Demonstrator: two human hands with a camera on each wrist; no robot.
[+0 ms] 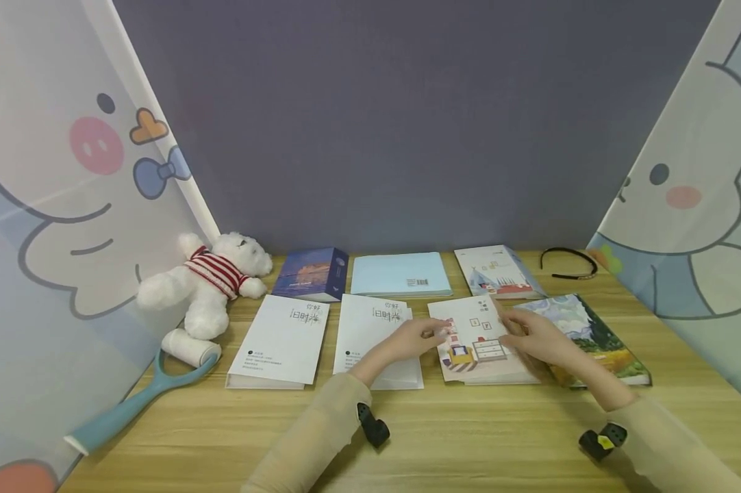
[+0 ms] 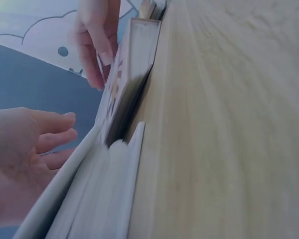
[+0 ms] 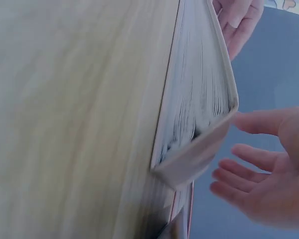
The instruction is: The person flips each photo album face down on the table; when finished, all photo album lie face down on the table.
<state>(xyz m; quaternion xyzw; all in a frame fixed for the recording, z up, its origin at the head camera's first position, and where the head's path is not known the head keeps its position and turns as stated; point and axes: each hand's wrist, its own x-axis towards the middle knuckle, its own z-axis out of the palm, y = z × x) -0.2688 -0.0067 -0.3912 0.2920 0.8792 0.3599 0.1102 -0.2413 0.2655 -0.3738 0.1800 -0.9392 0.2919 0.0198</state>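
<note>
A pale pink illustrated book (image 1: 489, 316) with a drawn dresser on its cover lies flat, between my two hands. My left hand (image 1: 412, 340) hovers at its left edge, fingers loosely bent, with the fingertips overlapping the cover in the head view. At the opposite side, my right hand (image 1: 542, 338) has its thumb tip right at the book's spine (image 3: 197, 159), the other fingers spread loosely beside it. Neither hand grips anything. Under my left wrist lies a white book (image 1: 370, 325); under the right hand's side, a book with a painted landscape cover (image 1: 605, 335).
Another white book (image 1: 282, 339) lies at left. Behind stand a dark blue book (image 1: 309, 270), a light blue book (image 1: 389, 272) and a white illustrated book (image 1: 494, 269). A black headband (image 1: 570, 276), a plush bear (image 1: 213, 277), a white roll (image 1: 188, 347) and a blue-handled tool (image 1: 130, 407) edge the table.
</note>
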